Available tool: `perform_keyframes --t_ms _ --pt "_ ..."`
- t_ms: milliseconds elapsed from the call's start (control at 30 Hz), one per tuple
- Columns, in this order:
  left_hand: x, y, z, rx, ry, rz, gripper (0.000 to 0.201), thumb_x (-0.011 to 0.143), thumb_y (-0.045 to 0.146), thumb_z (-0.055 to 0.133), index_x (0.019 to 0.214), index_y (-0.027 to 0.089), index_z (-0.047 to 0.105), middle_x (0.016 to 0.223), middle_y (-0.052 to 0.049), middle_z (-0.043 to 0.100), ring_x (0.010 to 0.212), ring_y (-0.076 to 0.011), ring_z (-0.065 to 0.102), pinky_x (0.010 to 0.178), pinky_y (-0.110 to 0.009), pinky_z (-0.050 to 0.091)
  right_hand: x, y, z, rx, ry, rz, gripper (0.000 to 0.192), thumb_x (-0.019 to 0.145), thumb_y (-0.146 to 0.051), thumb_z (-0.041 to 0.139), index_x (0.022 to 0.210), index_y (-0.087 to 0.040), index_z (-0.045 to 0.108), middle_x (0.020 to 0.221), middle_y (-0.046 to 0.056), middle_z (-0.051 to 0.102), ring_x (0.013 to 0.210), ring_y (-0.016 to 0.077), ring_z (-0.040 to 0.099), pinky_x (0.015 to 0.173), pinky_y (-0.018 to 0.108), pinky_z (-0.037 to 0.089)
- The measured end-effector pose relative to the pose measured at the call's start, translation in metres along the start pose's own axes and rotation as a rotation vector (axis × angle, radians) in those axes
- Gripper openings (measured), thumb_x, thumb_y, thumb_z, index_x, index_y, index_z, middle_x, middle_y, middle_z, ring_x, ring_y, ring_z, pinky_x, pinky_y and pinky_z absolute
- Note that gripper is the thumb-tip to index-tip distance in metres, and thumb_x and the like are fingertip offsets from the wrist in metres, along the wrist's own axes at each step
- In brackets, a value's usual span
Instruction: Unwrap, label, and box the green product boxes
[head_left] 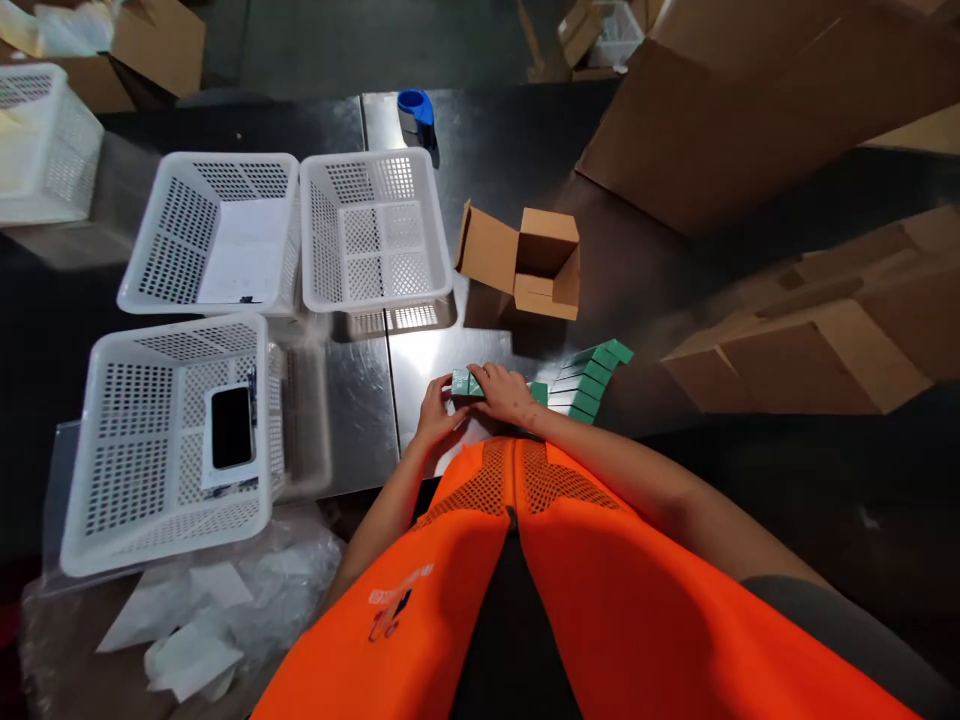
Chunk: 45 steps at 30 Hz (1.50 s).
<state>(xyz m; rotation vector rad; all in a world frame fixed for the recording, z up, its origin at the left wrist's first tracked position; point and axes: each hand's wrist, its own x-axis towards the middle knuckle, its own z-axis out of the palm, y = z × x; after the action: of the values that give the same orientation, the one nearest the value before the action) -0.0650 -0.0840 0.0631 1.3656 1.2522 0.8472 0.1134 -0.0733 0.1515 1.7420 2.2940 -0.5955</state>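
Both my hands rest on a short row of small green boxes (pixel 465 383) lying on the metal table (pixel 420 350) just in front of me. My left hand (pixel 439 410) grips the row's left end, and my right hand (pixel 507 393) lies over its top and right end. To the right, several more green boxes (pixel 589 378) lie in a fanned-out stack. Behind them stands a small open cardboard box (pixel 529 262) with its flaps up, apart from both hands.
Three white perforated baskets sit to the left: one (pixel 176 445) holding a black phone (pixel 231 427) on paper, one (pixel 217 230) with a sheet, one (pixel 375 228) empty. A blue tape dispenser (pixel 416 115) stands behind. Large cardboard boxes (pixel 750 110) crowd the right. Plastic bags and papers (pixel 202 620) lie lower left.
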Motion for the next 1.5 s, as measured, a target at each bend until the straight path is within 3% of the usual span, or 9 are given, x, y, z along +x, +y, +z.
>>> perform_keyframes --t_ms 233,400,667,767,900,1000,1100,1333,1500 --pt "0.011 -0.011 0.0 0.09 0.021 -0.001 0.037 0.074 0.018 0.074 0.109 0.02 0.064 0.113 -0.01 0.067 0.107 -0.0251 0.064 0.094 -0.042 0.055 0.0 0.001 0.003 0.041 -0.031 0.023 0.058 0.096 -0.034 0.052 0.148 -0.018 0.032 0.132 0.018 0.054 0.118 0.034 0.051 0.091 0.043 0.045" --pt "0.007 0.001 -0.003 0.086 0.013 0.03 0.031 0.071 0.02 0.074 0.101 0.02 0.067 0.103 -0.009 0.069 0.101 -0.0254 0.066 0.089 -0.041 0.056 -0.004 0.0 -0.004 0.065 -0.025 0.008 0.078 0.092 -0.061 0.054 0.154 -0.021 0.028 0.13 0.019 0.056 0.113 0.0365 0.054 0.088 0.046 0.047" --pt "0.001 0.008 -0.004 -0.032 0.007 0.127 0.042 0.069 0.033 0.077 0.107 0.02 0.066 0.108 -0.012 0.071 0.092 -0.0271 0.072 0.08 -0.043 0.061 -0.005 0.006 -0.023 0.11 0.103 -0.015 0.067 0.086 -0.068 0.06 0.139 -0.028 0.053 0.114 0.013 0.068 0.098 0.0333 0.067 0.075 0.041 0.054" --pt "-0.005 -0.006 -0.01 -0.144 0.122 -0.002 0.049 0.067 0.04 0.078 0.111 0.02 0.065 0.116 -0.013 0.069 0.1 -0.0288 0.071 0.083 -0.043 0.062 -0.009 0.021 -0.051 0.177 0.213 -0.013 0.067 0.086 -0.068 0.059 0.139 -0.027 0.054 0.111 0.01 0.071 0.095 0.0307 0.069 0.075 0.039 0.055" --pt "-0.022 -0.029 -0.025 -0.188 0.285 -0.17 0.055 0.065 0.054 0.075 0.106 0.019 0.064 0.111 -0.014 0.07 0.099 -0.0309 0.071 0.077 -0.043 0.062 -0.02 0.055 -0.114 0.293 0.397 0.032 0.063 0.093 -0.059 0.054 0.145 -0.024 0.048 0.124 0.01 0.068 0.109 0.0258 0.066 0.089 0.035 0.054" --pt "-0.041 -0.042 -0.036 -0.109 0.292 -0.235 0.055 0.069 0.058 0.07 0.107 0.018 0.064 0.111 -0.014 0.071 0.098 -0.0287 0.071 0.082 -0.043 0.06 -0.017 0.092 -0.157 0.337 0.515 0.101 0.066 0.096 -0.056 0.048 0.152 -0.023 0.037 0.142 0.011 0.055 0.127 0.0295 0.055 0.103 0.043 0.046" --pt "-0.057 -0.049 -0.037 -0.03 0.254 -0.285 0.054 0.069 0.059 0.069 0.103 0.018 0.068 0.108 -0.014 0.073 0.099 -0.0284 0.07 0.089 -0.044 0.057 0.004 0.129 -0.177 0.237 0.576 0.201 0.073 0.094 -0.061 0.048 0.154 -0.024 0.031 0.144 0.012 0.052 0.126 0.0331 0.053 0.1 0.045 0.046" --pt "-0.064 -0.04 -0.024 0.058 0.247 -0.27 0.053 0.068 0.066 0.064 0.09 0.018 0.073 0.095 -0.014 0.076 0.089 -0.0309 0.072 0.083 -0.045 0.058 0.04 0.165 -0.181 0.037 0.383 0.186 0.07 0.09 -0.064 0.054 0.147 -0.026 0.045 0.135 0.014 0.06 0.117 0.0346 0.059 0.089 0.041 0.049" --pt "-0.053 -0.033 -0.012 0.048 0.363 -0.22 0.054 0.064 0.072 0.063 0.078 0.021 0.073 0.083 -0.013 0.076 0.081 -0.0332 0.072 0.077 -0.046 0.059 0.049 0.172 -0.153 0.012 0.242 0.117 0.068 0.088 -0.061 0.057 0.144 -0.024 0.049 0.123 0.016 0.065 0.108 0.0352 0.065 0.085 0.041 0.051"
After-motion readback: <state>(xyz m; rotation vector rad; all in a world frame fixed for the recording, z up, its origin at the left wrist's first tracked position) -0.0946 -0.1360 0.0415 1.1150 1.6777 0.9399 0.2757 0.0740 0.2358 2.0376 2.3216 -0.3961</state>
